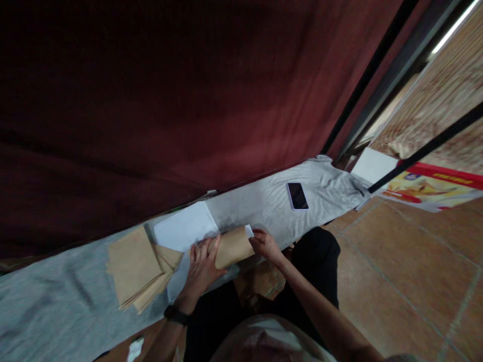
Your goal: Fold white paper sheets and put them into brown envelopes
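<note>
As left fingers (205,250) splay on brown paper (234,248), right fingers (258,241) seemingly pinch it.

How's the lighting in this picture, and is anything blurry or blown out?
Head view: dim overall, the red backdrop nearly black at upper left; head view: a bright strip glares at upper right; head view: the white paper shows little surface detail, the red-and-yellow carton looks soft.

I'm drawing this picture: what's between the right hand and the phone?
Just grey cloth lies between the right hand and the phone, as the head view shows.
</note>
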{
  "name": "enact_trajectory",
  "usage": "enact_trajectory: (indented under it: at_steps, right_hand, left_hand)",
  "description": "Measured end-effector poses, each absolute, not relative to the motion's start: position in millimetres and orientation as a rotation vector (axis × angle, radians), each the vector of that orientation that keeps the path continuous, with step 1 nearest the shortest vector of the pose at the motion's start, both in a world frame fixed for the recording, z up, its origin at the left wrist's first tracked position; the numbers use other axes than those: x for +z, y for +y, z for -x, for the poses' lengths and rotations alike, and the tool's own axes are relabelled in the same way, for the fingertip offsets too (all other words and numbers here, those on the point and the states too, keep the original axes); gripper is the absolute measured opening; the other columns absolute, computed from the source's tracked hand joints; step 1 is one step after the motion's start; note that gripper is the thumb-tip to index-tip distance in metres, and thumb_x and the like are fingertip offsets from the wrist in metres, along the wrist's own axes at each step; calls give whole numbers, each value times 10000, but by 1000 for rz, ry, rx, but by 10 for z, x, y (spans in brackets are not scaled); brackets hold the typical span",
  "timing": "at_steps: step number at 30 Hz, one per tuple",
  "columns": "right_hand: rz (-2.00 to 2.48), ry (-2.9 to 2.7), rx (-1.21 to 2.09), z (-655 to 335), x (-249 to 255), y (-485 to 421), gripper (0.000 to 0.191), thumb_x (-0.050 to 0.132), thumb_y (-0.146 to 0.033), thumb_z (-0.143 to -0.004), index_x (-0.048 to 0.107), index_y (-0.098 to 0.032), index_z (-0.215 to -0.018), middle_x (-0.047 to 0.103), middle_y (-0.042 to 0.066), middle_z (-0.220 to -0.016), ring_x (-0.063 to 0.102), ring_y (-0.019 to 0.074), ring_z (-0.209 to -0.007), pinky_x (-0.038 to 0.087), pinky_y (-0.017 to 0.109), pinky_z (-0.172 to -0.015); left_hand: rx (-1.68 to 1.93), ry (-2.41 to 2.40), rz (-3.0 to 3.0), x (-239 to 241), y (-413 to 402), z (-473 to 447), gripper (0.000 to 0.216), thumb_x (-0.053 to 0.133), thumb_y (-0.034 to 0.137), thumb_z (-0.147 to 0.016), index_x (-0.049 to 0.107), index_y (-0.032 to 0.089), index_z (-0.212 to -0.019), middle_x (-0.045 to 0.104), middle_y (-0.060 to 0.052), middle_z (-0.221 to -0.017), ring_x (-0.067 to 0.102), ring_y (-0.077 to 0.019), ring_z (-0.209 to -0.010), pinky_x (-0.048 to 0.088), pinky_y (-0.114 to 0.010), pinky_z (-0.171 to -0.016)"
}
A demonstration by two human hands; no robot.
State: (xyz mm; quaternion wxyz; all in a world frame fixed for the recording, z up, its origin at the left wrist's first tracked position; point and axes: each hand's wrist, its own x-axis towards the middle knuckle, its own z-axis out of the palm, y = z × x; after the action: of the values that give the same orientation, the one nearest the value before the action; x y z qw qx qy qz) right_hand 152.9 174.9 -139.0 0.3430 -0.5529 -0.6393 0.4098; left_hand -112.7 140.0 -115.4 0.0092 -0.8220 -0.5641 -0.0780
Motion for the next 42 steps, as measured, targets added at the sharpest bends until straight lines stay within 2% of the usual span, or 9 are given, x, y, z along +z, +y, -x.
enact_trajectory:
  at_steps: [9,18,27,29,32,34,36,39,42]
  right_hand:
    - [1517,-1621,1033,-1413,-1571,1767,276,532,-207,-880,654,-193,-633,623,37,-794,566,135,-675,440,242,-661]
    - [1474,-1534,1012,-1393,-1575,1744,180,560,-158,-829,703,-206,-731,605,24,-775,565,147,-689,417,249,-654]
    - [1372,-1364,1011,-1373,-1518,1700,108,526,-195,-813,625,-212,-851,619,5,-805,577,163,-758,455,261,-714]
    - [1363,-1326,1014,-1364,-1526,1691,159,525,-212,-812,608,-214,-948,602,-9,-797,565,154,-730,457,253,-690]
    - [1379,-1169,1081,-1356,-1568,1705,416,565,-227,-771,552,-221,-1187,558,-48,-755,534,135,-638,446,231,-606]
    - [1380,-1014,1179,-1356,-1604,1734,543,613,-231,-721,536,-228,-1258,546,-66,-727,519,126,-596,434,217,-560]
    - [1353,-924,1279,-1362,-1637,1766,456,645,-236,-680,621,-221,-1136,566,-61,-696,531,125,-592,442,217,-558]
    - [1315,-902,1367,-1382,-1672,1805,150,652,-280,-668,666,-206,-799,612,-30,-647,562,134,-585,467,236,-570]
    - [1321,-881,1394,-1424,-1689,1837,144,648,-347,-668,629,-206,-680,623,-15,-602,566,143,-538,465,248,-529]
  left_hand:
    - [-290,-1698,2576,-1169,1426,1116,1073,802,515,-701,269,183,-1571,516,-201,-1421,484,-391,-1313,257,-603,-1155]
    - [-264,-1676,2588,-1138,1453,1079,1077,814,481,-690,269,177,-1567,505,-205,-1427,486,-390,-1306,260,-602,-1153]
    - [-292,-1652,2604,-1137,1474,1069,1030,779,510,-727,285,167,-1564,504,-221,-1432,469,-392,-1325,243,-614,-1156]
    - [-304,-1638,2614,-1130,1487,1071,1019,778,499,-734,287,171,-1564,497,-224,-1441,469,-390,-1328,226,-618,-1165]
    - [-324,-1603,2635,-1107,1534,1076,999,768,476,-751,280,171,-1568,488,-225,-1456,451,-388,-1355,201,-621,-1179]
    - [-314,-1572,2655,-1083,1592,1079,996,768,444,-757,266,169,-1571,482,-223,-1464,420,-389,-1389,185,-625,-1185]
    - [-296,-1537,2675,-1055,1669,1078,987,766,409,-763,255,175,-1575,458,-220,-1489,361,-392,-1435,165,-632,-1190]
    - [-313,-1509,2703,-1008,1783,1059,952,746,393,-790,249,198,-1577,368,-213,-1563,244,-396,-1494,137,-644,-1194]
    - [-426,-1593,2702,-970,1819,985,882,693,373,-839,240,218,-1580,265,-195,-1621,181,-388,-1516,126,-655,-1194]
